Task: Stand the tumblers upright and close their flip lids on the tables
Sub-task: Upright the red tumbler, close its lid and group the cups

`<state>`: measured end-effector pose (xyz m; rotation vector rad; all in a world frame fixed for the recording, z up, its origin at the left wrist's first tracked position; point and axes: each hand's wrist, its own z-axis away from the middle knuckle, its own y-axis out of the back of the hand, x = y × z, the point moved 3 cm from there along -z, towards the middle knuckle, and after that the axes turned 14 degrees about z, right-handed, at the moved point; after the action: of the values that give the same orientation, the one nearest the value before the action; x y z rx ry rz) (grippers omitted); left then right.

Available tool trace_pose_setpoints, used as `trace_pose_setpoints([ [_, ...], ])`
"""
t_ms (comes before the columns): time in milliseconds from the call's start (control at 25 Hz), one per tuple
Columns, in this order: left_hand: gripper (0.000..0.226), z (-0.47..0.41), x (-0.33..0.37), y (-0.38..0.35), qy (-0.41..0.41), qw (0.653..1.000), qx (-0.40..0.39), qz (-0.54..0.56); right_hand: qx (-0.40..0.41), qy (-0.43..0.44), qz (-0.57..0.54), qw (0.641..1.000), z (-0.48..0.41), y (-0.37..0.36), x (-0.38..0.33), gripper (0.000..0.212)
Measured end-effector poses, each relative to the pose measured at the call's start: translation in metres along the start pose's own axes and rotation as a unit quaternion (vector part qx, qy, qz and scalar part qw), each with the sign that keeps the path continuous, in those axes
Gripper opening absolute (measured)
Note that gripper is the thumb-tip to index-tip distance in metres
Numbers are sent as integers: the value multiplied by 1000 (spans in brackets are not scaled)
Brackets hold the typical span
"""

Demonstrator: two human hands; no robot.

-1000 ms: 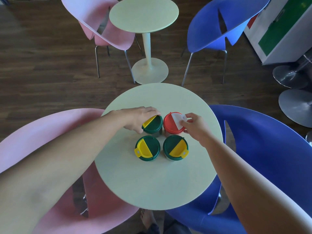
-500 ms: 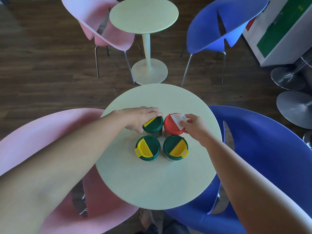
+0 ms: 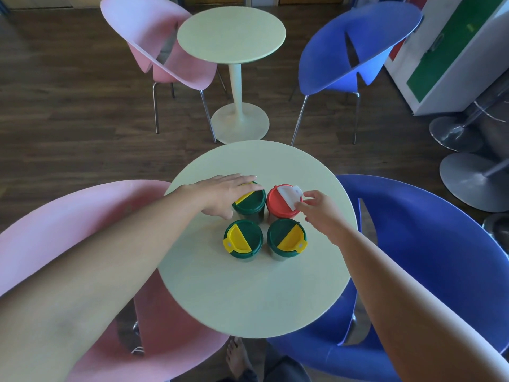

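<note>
Several tumblers stand upright in a square on the near round table (image 3: 248, 299). The two front ones (image 3: 243, 239) (image 3: 286, 238) have green lids with yellow flip flaps lying flat. My left hand (image 3: 220, 193) lies flat, fingers stretched, over the yellow flap of the back left green-lidded tumbler (image 3: 249, 205). The back right tumbler (image 3: 281, 206) has a red lid with a white flap (image 3: 289, 195). My right hand (image 3: 319, 213) touches that flap's right edge with its fingertips; the flap looks slightly raised.
A pink chair (image 3: 41, 230) stands left of the table and a blue chair (image 3: 427, 257) right of it. Beyond are a second round table (image 3: 231, 34), another pink chair (image 3: 154, 45), another blue chair (image 3: 355, 48), a white-green cabinet (image 3: 451, 51) and metal stool bases (image 3: 473, 180).
My left hand has flattened and slid further over the back left lid. My right hand has shifted a little to the right edge of the white flap.
</note>
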<state>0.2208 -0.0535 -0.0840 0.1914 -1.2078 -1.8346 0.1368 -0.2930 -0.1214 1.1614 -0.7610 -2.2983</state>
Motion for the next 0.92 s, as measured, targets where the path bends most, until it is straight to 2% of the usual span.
trace_pose_setpoints([
  [200,80,8,-1,-6,-3,993,111,34,-15,-26,-18,999,15,-4,14,63],
  [320,73,10,-1,-13,66,984,147,82,-29,-40,-17,999,24,-9,20,60],
  [480,74,10,0,-24,138,963,160,165,-55,-52,-33,997,33,-17,25,51],
  [640,88,17,11,-34,184,934,171,253,-69,-60,-87,992,43,-26,28,37],
  [760,100,30,22,-53,226,915,182,279,-65,-60,-128,988,47,-30,30,32],
  [920,118,42,34,-85,251,923,111,271,-60,-59,-144,986,46,-30,34,31],
])
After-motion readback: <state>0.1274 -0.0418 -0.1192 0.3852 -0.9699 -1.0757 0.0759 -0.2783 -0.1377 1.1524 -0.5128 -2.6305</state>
